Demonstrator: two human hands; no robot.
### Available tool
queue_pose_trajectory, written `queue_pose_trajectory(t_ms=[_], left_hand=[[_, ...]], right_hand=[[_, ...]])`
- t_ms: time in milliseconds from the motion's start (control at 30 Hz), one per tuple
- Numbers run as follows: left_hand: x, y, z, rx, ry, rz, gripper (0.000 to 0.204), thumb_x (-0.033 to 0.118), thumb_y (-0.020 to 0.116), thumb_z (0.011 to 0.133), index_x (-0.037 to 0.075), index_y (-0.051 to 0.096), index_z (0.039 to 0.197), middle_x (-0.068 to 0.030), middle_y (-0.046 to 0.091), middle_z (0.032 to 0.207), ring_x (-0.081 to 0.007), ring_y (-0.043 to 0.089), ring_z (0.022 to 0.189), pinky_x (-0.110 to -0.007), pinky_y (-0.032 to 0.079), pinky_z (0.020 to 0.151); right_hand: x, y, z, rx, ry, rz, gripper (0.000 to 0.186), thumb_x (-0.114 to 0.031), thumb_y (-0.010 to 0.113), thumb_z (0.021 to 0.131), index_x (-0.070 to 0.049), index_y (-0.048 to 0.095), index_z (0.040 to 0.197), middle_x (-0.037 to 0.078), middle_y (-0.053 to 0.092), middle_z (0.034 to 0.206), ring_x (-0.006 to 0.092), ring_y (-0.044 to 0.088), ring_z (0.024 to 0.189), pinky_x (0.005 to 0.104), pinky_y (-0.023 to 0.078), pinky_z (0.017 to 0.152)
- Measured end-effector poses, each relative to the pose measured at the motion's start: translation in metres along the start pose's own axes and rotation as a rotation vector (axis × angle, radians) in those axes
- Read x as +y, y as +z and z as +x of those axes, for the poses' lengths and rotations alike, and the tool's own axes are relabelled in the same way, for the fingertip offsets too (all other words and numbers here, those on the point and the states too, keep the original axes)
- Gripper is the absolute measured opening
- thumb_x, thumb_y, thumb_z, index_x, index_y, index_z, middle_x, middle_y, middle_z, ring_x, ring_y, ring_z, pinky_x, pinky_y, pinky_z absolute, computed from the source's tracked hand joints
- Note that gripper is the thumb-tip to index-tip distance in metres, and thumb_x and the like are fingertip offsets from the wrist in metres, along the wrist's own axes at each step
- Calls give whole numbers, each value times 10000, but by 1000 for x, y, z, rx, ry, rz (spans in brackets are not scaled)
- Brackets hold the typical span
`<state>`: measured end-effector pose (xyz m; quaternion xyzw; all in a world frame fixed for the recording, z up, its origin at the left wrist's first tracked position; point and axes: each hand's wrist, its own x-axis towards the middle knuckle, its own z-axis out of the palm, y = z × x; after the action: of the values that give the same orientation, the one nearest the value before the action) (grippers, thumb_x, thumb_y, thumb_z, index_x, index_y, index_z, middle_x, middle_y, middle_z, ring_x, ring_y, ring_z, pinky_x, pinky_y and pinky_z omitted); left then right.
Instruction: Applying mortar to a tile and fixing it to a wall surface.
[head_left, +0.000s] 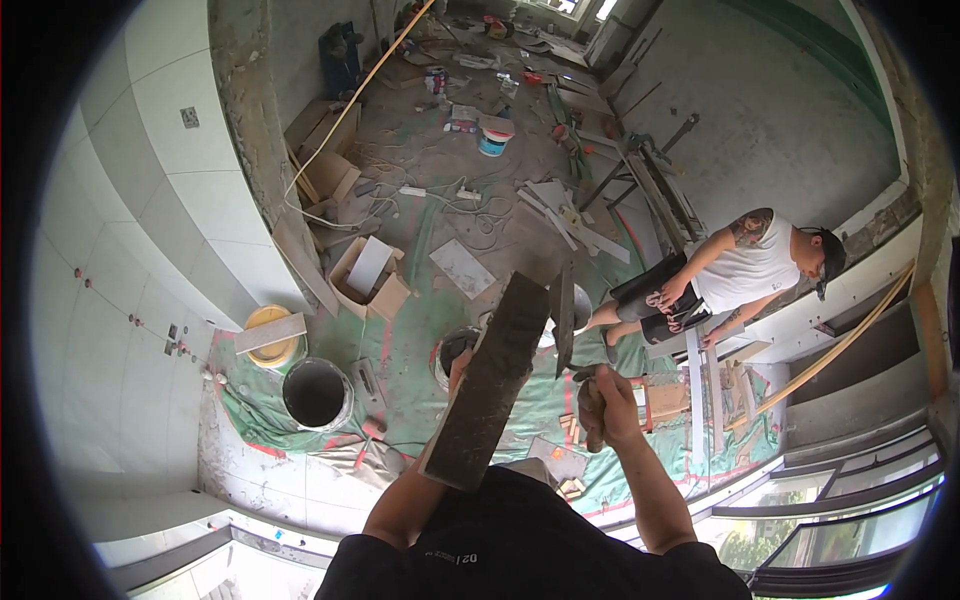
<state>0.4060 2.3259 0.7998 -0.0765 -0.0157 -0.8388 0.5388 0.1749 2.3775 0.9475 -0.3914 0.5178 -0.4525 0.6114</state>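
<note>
A long, narrow tile strip (487, 390) slants up in front of my chest, its upper face coated in something grey-brown like mortar. My left hand (459, 368) supports it from underneath, and only a few fingers show at its left edge. In my right hand (612, 408) is a trowel (566, 318), with my fingers wrapped round the handle. Its narrow dark blade points away from me, close to the strip's far right corner; whether they touch I cannot tell. Beyond the strip, a bucket (441, 357) is partly hidden.
At left stand an open bucket (318, 394) and a yellow-rimmed bucket (272, 340) with a board across it. A flat trowel (369, 385) lies beside them. A person (745, 265) bends over boards at right. Farther off are a cardboard box (368, 277), cables, a paint bucket (494, 138) and debris.
</note>
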Motion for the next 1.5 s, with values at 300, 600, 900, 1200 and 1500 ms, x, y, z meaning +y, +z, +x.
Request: queue_pose_trajectory(t_ms=[300, 600, 900, 1200, 1500], left_hand=[[50, -70, 7, 109, 208, -20, 752, 527, 597, 1087, 48, 515, 1661, -162, 593, 1644, -356, 621, 1446, -509, 497, 1238], [97, -44, 42, 53, 285, -32, 742, 525, 597, 1089, 45, 528, 1650, -162, 609, 1628, -351, 634, 1431, -504, 501, 1235], [99, -60, -31, -46, 267, -2, 733, 522, 597, 1090, 41, 541, 1640, -163, 625, 1612, -346, 647, 1415, -498, 504, 1231], [106, -25, -27, -83, 240, -70, 727, 527, 603, 1091, 30, 556, 1619, -160, 634, 1604, -345, 664, 1394, -503, 531, 1200], [100, 21, -15, -42, 240, -146, 776, 520, 612, 1084, 22, 486, 1665, -205, 563, 1659, -374, 572, 1511, -585, 364, 1345]], right_hand=[[96, 28, -36, -85, 14, -658, 321, -314, 642, 1156, -2, 716, 1141, 70, 655, 725, 135, 601, 574, 355, 474, 553], [53, 16, -70, -139, -248, -1131, 216, -275, 787, 1044, -65, 765, 1089, 127, 740, 782, 321, 750, 680, 424, 545, 591], [49, 83, 21, 140, -731, -1209, 241, -305, 788, 1030, -85, 722, 1101, 143, 771, 835, 375, 746, 668, 489, 563, 586], [27, 72, 53, 217, -55, -437, 419, -408, 635, 1156, -6, 681, 1048, 52, 601, 624, 171, 595, 479, 345, 445, 461], [95, 96, -21, -119, -234, -873, 331, -317, 672, 1139, 11, 720, 1149, 134, 642, 699, 214, 592, 538, 411, 481, 566]])
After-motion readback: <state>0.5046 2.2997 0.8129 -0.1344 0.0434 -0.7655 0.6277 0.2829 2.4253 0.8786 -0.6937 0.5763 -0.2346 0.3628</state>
